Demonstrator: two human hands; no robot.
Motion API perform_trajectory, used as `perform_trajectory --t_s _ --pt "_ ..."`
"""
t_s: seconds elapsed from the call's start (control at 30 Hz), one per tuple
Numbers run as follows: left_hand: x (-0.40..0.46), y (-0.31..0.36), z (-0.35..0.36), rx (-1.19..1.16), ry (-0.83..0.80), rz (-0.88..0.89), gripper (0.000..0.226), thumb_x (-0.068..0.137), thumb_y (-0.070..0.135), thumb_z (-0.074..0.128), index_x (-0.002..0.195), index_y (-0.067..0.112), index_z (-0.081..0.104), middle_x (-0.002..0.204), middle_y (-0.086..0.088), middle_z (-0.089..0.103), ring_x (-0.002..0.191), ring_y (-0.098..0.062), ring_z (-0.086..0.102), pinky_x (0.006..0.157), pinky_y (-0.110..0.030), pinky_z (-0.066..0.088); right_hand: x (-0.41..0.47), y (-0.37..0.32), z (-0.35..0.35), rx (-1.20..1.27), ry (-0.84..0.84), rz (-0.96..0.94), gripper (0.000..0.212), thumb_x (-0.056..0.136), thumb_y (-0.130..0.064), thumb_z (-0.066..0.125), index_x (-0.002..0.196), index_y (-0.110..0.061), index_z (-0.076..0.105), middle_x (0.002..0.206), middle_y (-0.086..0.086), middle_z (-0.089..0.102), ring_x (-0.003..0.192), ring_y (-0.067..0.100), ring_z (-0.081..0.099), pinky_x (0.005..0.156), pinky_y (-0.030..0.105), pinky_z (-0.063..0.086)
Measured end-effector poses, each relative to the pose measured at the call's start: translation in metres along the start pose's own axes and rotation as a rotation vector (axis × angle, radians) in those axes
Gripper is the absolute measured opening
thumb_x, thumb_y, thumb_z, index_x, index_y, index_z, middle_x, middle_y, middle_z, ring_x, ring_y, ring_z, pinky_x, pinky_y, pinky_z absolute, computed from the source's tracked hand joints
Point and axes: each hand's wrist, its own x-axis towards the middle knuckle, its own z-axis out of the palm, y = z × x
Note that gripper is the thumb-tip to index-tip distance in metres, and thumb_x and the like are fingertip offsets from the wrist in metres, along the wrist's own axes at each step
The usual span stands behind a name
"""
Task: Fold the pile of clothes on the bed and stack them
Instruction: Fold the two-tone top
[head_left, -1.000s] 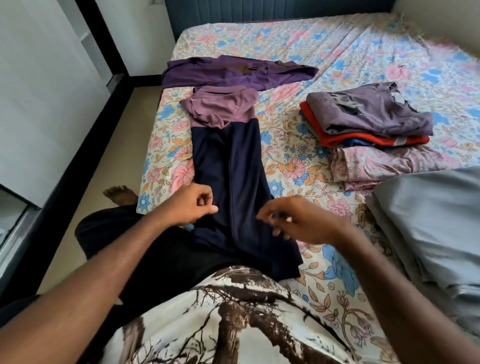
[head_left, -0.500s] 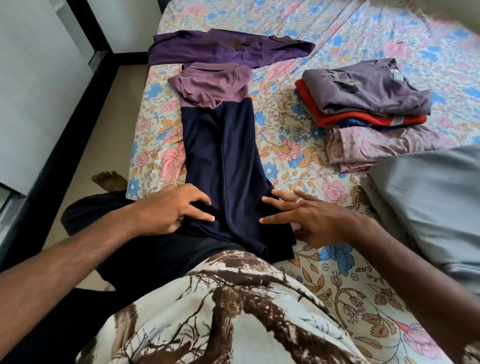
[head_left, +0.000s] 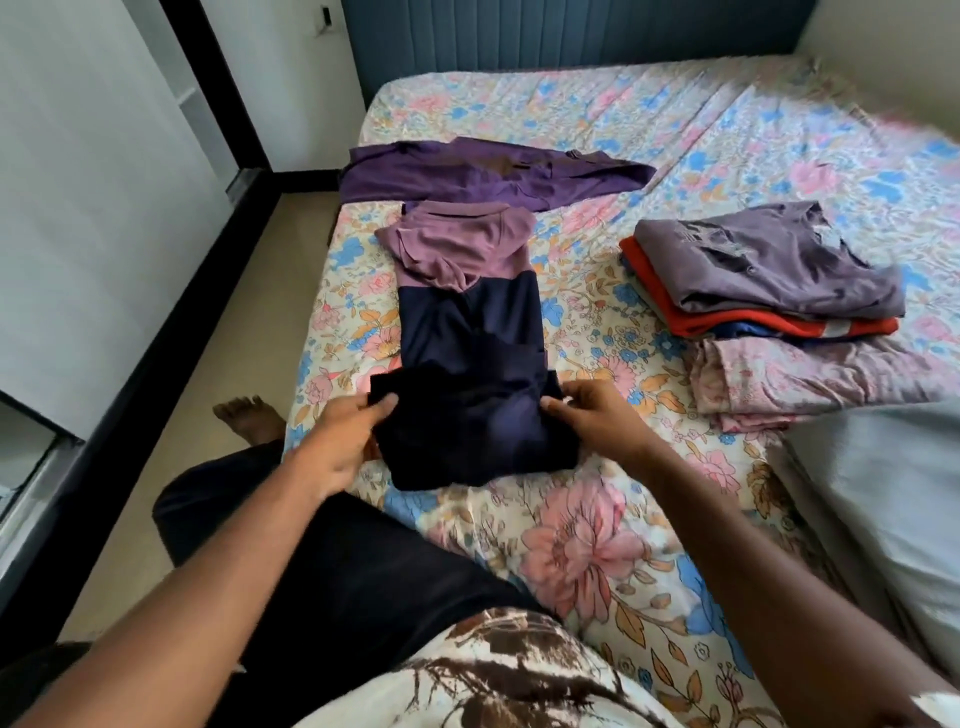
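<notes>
Both hands fold the navy garment's lower end at frame centre.

The left hand (head_left: 340, 441) and right hand (head_left: 592, 410) each pinch the doubled navy-and-mauve garment (head_left: 470, 364) on the bed (head_left: 597, 545); fingertips hide under cloth. The folded stack (head_left: 758, 275) sits right.

Navy-mauve garment (head_left: 470, 332) flat on bed, lower end folded up; folded stack (head_left: 763, 280) well right.

Single head-worn wide-angle view, looking forward and down from above the near edge of the bed (head_left: 597, 545). Close over both forearms and lap; headboard (head_left: 571, 31) far at top. Floor strip along left edge.
</notes>
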Motion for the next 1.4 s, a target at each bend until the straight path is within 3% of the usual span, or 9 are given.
perform_trajectory --t_s 0.1,0.2,0.3,0.47,0.6,0.8,0.97,1.17,1.4 --pt "0.01 -0.016 0.001 -0.146 0.108 -0.105 0.04 0.091 0.03 0.073 0.125 0.012 0.068 0.105 0.0 0.075 0.093 -0.015 0.069 0.083 -0.032 0.054 0.016 0.009 0.005 -0.045 0.142 0.14 0.032 0.095 -0.037 0.07 0.077 -0.011 0.07 0.059 -0.007 0.067 0.057 0.011 0.063 0.051 0.025 0.049" --pt "0.008 -0.021 -0.006 -0.182 0.054 -0.122 0.029 0.09 0.028 0.071 0.114 0.011 0.071 0.088 -0.005 0.077 0.069 -0.015 0.071 0.068 -0.033 0.053 0.021 0.017 0.013 0.02 0.224 0.172 0.044 0.088 -0.053 0.073 0.077 -0.011 0.075 0.07 -0.002 0.076 0.07 0.014 0.073 0.061 0.029 0.056" --pt "0.005 -0.028 -0.003 -0.065 0.083 -0.013 0.027 0.085 0.006 0.075 0.112 0.008 0.074 0.102 -0.005 0.078 0.092 -0.02 0.074 0.087 -0.038 0.057 0.029 0.021 0.023 -0.129 0.326 0.219 0.055 0.079 -0.07 0.066 0.084 -0.017 0.076 0.077 -0.005 0.077 0.076 0.015 0.074 0.07 0.035 0.06" --pt "0.01 -0.032 0.007 0.161 0.298 0.247 0.012 0.096 0.015 0.067 0.085 0.018 0.072 0.08 0.0 0.074 0.076 -0.017 0.069 0.078 -0.036 0.056 0.038 0.02 0.035 -0.327 0.54 0.123 0.033 0.097 -0.05 0.058 0.102 -0.021 0.071 0.086 -0.005 0.072 0.081 0.019 0.068 0.073 0.038 0.058" --pt "0.02 -0.013 0.017 0.201 0.382 0.46 0.017 0.104 0.026 0.054 0.095 0.016 0.065 0.084 0.005 0.066 0.074 -0.009 0.06 0.073 -0.028 0.048 0.031 0.02 0.034 -0.186 0.698 -0.071 0.026 0.102 -0.038 0.059 0.091 -0.016 0.063 0.078 -0.004 0.066 0.07 0.016 0.061 0.062 0.037 0.05" --pt "0.043 -0.025 0.026 0.579 0.441 0.459 0.028 0.104 0.025 0.053 0.123 0.007 0.063 0.087 -0.004 0.07 0.073 -0.02 0.066 0.067 -0.033 0.055 0.044 0.025 0.014 -0.509 0.538 0.145 0.03 0.1 -0.04 0.06 0.111 -0.012 0.063 0.097 0.008 0.071 0.083 0.028 0.065 0.072 0.035 0.049" --pt "0.018 -0.021 0.012 0.538 0.456 0.554 0.034 0.088 0.035 0.076 0.111 0.017 0.058 0.084 0.014 0.062 0.071 0.002 0.059 0.063 -0.017 0.049 0.025 0.025 0.017 -0.447 0.636 -0.006 0.04 0.088 -0.057 0.067 0.107 -0.024 0.056 0.091 -0.002 0.066 0.076 0.019 0.064 0.069 0.037 0.053" --pt "-0.006 -0.034 -0.022 0.621 -0.08 0.554 0.043 0.057 0.06 0.087 0.082 0.035 0.064 0.096 0.016 0.056 0.095 -0.007 0.052 0.083 -0.012 0.039 -0.015 0.049 0.001 -0.615 0.172 -0.342 0.072 0.074 -0.066 0.074 0.137 -0.039 0.053 0.16 -0.022 0.028 0.148 0.005 0.029 0.11 0.038 0.029" --pt "-0.007 -0.034 -0.016 0.986 -0.053 0.583 0.047 0.064 0.025 0.093 0.102 0.038 0.068 0.105 0.028 0.05 0.105 0.003 0.046 0.095 -0.023 0.036 -0.02 0.052 -0.008 -0.726 0.157 -0.334 0.039 0.089 -0.044 0.072 0.127 -0.041 0.063 0.158 -0.026 0.032 0.15 -0.002 0.024 0.115 0.039 0.018"
